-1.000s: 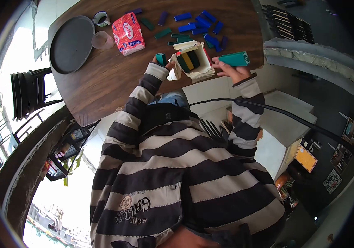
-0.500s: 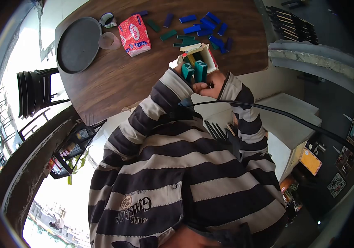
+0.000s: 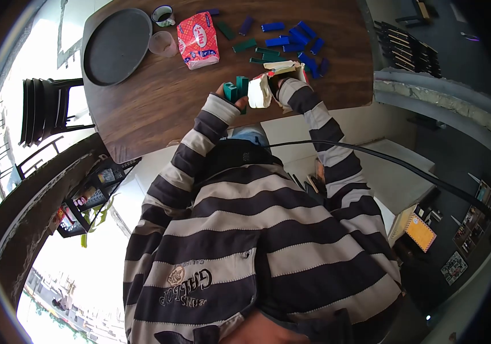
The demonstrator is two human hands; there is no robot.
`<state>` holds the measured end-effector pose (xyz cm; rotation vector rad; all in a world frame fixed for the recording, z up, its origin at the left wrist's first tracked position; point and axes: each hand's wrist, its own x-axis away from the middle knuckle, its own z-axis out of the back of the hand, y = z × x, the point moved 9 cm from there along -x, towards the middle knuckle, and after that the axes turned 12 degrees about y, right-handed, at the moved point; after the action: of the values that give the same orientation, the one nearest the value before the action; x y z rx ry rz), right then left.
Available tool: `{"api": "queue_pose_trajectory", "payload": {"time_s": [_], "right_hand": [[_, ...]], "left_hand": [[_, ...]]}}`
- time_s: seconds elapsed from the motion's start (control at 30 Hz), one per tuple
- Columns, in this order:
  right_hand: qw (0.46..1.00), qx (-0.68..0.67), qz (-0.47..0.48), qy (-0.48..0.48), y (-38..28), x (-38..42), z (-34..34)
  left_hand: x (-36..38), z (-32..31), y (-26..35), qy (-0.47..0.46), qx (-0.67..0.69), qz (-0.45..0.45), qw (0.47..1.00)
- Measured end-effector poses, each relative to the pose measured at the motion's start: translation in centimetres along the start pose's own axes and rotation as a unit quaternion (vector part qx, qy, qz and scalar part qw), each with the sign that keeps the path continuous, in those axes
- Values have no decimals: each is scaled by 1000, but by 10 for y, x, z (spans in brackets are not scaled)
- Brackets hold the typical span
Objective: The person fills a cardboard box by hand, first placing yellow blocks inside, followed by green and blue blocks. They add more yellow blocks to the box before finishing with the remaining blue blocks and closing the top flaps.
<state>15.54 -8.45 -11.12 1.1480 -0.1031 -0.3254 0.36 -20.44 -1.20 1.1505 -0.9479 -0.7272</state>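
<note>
Clock positions as seen from where I stand, centred on the box [image 3: 261, 94], the person at 6. The box sits near the table's [image 3: 153, 114] 6 o'clock edge, its pale flap sagging toward 9. Left hand [image 3: 240, 103], at 9: fingers closed about two green blocks [image 3: 231, 92], pinching them side by side just beside the flap. Right hand [image 3: 280, 86]: sunk in the box; its fingers are hidden, so whether they are spread or pinching I cannot tell.

Likely faults: (a) one block of the pair could slip, since a single grip spans both; (b) the box could tip or slide toward 6, because the right hand works inside it and the left, occupied, appears not to brace it; (c) the limp flap could snag the sleeve or tear; (d) a push toward 12 or 1 could scatter the loose blue blocks [image 3: 277, 41]. The packet [image 3: 199, 43], at 10, lies well apart from these hazards.
</note>
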Motion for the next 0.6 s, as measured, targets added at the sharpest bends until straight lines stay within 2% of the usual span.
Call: {"api": "queue_pose_trajectory", "payload": {"time_s": [0.1,0.23,0.37,0.47,0.5,0.53,0.57,0.6], "right_hand": [[990,-104,50,-83,-18,-6,-3],[983,-92,84,-136,-20,-4,-5],[968,80,155,-183,-17,5,-19],[911,256,228,-228,-17,16,-34],[773,578,238,-109,-21,9,-28],[528,821,216,26,-33,4,-11],[493,856,151,35,13,-12,31],[484,861,154,31,18,-11,36]], "left_hand": [[6,13,-8,19,-21,8,1000],[8,18,-31,19,-21,17,999],[8,22,-35,28,-11,22,999],[6,21,-35,24,-25,19,999],[6,19,-41,22,-18,19,999],[5,18,-45,21,-11,18,1000],[6,18,-48,19,-14,20,1000],[6,18,-50,18,-17,23,999]]}}
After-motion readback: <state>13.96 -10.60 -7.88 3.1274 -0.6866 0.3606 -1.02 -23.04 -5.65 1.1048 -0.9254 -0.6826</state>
